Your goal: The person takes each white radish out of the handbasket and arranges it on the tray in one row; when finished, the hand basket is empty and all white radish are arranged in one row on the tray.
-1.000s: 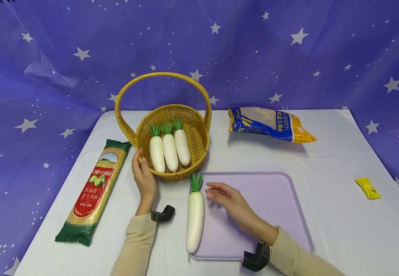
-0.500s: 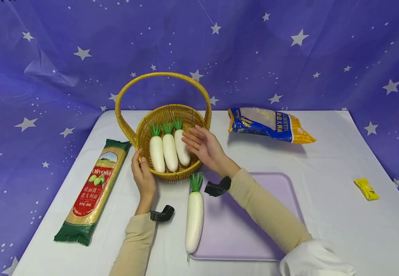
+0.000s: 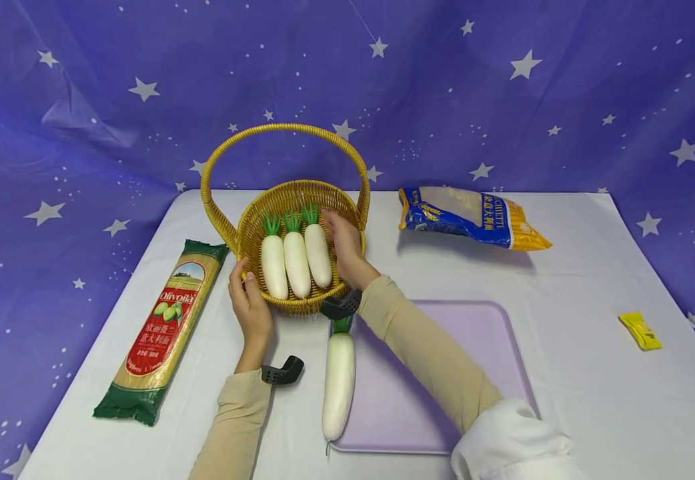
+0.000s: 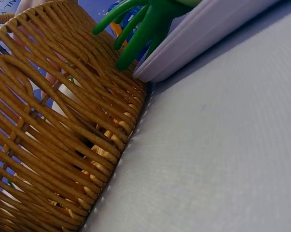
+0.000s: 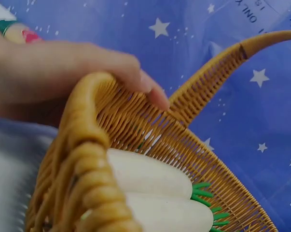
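Observation:
A yellow wicker basket (image 3: pixel 299 307) with a tall handle holds three white radishes (image 3: pixel 296 265) with green tops, side by side. My left hand (image 3: pixel 253 317) grips the left front rim; in the right wrist view the fingers of this left hand (image 5: pixel 111 67) bend over the rim near the handle's base. My right hand (image 3: pixel 345 248) reaches inside the basket, right of the rightmost radish, fingers extended; contact with that radish cannot be made out. In front, a larger white radish (image 3: pixel 339 387) lies along the left edge of a lilac tray (image 3: pixel 443 373).
A spaghetti pack (image 3: pixel 164 333) lies on the table left of the basket. At the back right is a blue and orange pasta bag (image 3: pixel 473 219). Far right lies a small yellow packet (image 3: pixel 640 331). A starry purple cloth hangs behind the table.
My right hand has moved from above the tray, beside the large radish, up and left into the basket. My left hand has stayed at the rim.

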A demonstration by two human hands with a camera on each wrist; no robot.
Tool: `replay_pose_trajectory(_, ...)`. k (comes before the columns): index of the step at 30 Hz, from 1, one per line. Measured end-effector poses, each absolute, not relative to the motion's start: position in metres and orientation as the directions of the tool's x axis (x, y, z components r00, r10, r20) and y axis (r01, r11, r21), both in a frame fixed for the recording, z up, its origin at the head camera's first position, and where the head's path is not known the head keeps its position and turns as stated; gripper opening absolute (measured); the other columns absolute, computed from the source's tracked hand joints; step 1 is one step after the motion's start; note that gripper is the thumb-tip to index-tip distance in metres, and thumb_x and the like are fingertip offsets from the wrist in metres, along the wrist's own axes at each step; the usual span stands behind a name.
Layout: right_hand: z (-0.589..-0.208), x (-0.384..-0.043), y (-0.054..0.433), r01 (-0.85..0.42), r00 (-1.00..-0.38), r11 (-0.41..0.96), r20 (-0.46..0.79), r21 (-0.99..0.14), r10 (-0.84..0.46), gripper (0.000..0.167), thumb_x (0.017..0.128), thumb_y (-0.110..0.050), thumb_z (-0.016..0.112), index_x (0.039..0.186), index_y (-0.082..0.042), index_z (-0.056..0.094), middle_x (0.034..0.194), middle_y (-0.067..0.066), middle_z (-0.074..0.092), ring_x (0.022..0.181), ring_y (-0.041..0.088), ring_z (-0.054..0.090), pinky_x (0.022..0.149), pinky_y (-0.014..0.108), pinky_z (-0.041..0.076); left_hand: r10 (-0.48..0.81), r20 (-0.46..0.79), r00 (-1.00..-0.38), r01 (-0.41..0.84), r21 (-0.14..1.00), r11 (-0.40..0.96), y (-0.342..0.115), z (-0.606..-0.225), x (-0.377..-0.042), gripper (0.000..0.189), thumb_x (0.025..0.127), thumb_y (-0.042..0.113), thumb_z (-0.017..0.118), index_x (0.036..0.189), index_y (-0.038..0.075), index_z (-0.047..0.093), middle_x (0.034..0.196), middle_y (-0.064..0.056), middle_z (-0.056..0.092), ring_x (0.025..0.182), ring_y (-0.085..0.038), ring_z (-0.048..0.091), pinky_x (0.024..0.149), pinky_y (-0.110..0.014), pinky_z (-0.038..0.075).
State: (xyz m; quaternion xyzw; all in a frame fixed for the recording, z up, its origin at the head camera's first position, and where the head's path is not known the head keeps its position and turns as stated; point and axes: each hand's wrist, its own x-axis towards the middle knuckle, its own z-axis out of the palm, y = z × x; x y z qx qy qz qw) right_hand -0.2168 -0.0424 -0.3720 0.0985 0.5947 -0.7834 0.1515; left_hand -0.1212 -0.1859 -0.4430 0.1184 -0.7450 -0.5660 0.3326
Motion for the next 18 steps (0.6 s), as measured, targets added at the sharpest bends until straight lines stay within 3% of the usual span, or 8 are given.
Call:
replay_pose_trajectory(3,-0.3738,-0.2175,-0.0441,0.358,-0.932,-0.153,-0.341,-0.921,-0.124,0.044,0.088,-0.034,0.052,0.129,-0.018,0.051,0.141,-0.001,0.04,0.132,0.022,0.033,0.108,0.04,0.026,-0.555,0.355,-0.752,0.187,0.923,0.336,-0.1854,-0.4437,-0.1212,0.036,0.097,0.019,0.033,0.13,0.009,0.044,0.132,-0.012,0.042,0.125,-0.025,0.037,0.103,-0.04,0.026)
replay_pose_trajectory(10,-0.3773,-0.2181,-0.0494,0.414,-0.904,-0.007,-0.41,-0.91,-0.122,0.073,0.083,-0.027,0.063,0.144,-0.016,0.024,0.149,0.005,0.024,0.135,0.025,0.027,0.108,0.041,0.027,-0.554,0.351,-0.755,0.176,0.922,0.344,-0.1869,-0.445,-0.1219,0.037,0.097,0.023,0.033,0.13,0.008,0.044,0.132,-0.013,0.042,0.125,-0.024,0.036,0.104,-0.041,0.025)
replay_pose_trajectory(18,-0.3774,-0.2172,-0.0515,0.405,-0.904,0.101,-0.414,-0.909,-0.101,0.08,0.08,-0.022,0.068,0.145,-0.016,0.02,0.149,0.008,0.023,0.134,0.027,0.028,0.106,0.042,0.029,-0.555,0.341,-0.759,0.173,0.927,0.332,-0.1823,-0.4368,-0.1194,0.036,0.097,0.013,0.033,0.129,0.003,0.043,0.131,-0.019,0.041,0.125,-0.03,0.035,0.104,-0.046,0.024)
